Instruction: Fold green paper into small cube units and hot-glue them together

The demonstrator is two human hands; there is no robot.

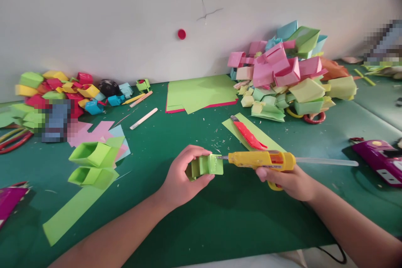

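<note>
My left hand [185, 173] is closed around a small folded piece of green paper [215, 164], thumb below and fingers above. In my right hand [293, 180] is a yellow hot glue gun [262, 160], its nozzle pointing left and touching or almost touching the paper piece. A translucent glue stick [326, 161] juts out of the gun's back end. Just behind the gun, a red utility knife [249, 135] lies on a green paper strip [230, 123].
Folded paper shapes are heaped at the back right [276, 67] and back left [56, 88]. Green paper sheets [197, 92] lie against the wall. Green folded boxes [89, 155] sit left of my hands. A purple device [378, 161] is at right.
</note>
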